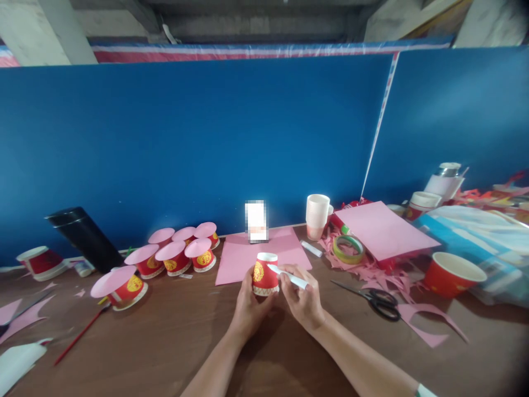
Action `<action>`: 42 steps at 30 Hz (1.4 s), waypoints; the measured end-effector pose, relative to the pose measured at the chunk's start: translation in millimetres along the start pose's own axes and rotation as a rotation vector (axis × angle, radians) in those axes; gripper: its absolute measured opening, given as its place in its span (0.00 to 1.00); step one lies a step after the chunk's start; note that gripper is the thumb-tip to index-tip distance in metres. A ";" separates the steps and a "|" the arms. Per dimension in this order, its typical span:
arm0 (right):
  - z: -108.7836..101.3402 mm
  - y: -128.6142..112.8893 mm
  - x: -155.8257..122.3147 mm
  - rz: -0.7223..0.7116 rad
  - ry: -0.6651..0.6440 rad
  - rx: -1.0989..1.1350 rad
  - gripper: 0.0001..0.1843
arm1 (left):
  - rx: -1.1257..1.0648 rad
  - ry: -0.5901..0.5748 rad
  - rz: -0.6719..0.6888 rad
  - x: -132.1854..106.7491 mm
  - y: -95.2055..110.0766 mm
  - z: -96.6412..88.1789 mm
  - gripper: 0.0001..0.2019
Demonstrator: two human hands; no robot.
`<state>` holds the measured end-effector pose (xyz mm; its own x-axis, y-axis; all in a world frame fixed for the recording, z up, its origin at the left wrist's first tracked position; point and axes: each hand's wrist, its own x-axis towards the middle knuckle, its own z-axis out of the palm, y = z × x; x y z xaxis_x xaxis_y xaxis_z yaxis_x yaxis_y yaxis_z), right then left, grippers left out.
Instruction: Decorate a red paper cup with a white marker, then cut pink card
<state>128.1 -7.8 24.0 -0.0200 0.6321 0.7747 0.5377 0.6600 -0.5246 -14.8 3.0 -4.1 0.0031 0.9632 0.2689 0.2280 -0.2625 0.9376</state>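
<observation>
The left hand (pixel 247 304) grips a red, upside-down cup (pixel 266 278), a bit in from the counter's (pixel 165 342) back edge. Its yellow round picture (pixel 258 271) is too small to read. The right hand (pixel 305 298) pinches a white pen (pixel 295 280).

We cannot make out the pixelated white shape (pixel 257 221), the left hand's fingertips (pixel 249 275) behind the red cup (pixel 266 275), or the whole pale item (pixel 20 358) cut by the left edge.
</observation>
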 end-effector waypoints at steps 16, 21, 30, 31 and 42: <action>0.7 1.3 -1.4 0.042 -0.003 0.031 0.09 | -0.064 -0.061 -0.035 1.3 1.3 -1.8 0.31; 0.3 0.0 -0.7 0.039 -0.008 0.046 0.09 | -0.085 -0.085 -0.016 1.0 1.8 -1.8 0.30; 0.5 1.3 -1.6 0.025 -0.019 0.029 0.10 | -0.162 -0.108 -0.006 1.0 1.3 -0.5 0.29; 0.5 1.2 -1.5 0.028 -0.021 0.027 0.10 | -0.166 -0.110 -0.006 1.0 1.4 -0.4 0.29; 0.5 0.3 -0.7 0.041 -0.010 0.026 0.10 | -0.135 -0.098 -0.014 1.0 1.2 -0.7 0.30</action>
<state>127.8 -7.9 23.1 -0.0071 0.6625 0.7491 0.5165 0.6439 -0.5645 -15.2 3.6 -2.5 0.0977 0.9661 0.2388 0.0955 -0.2479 0.9641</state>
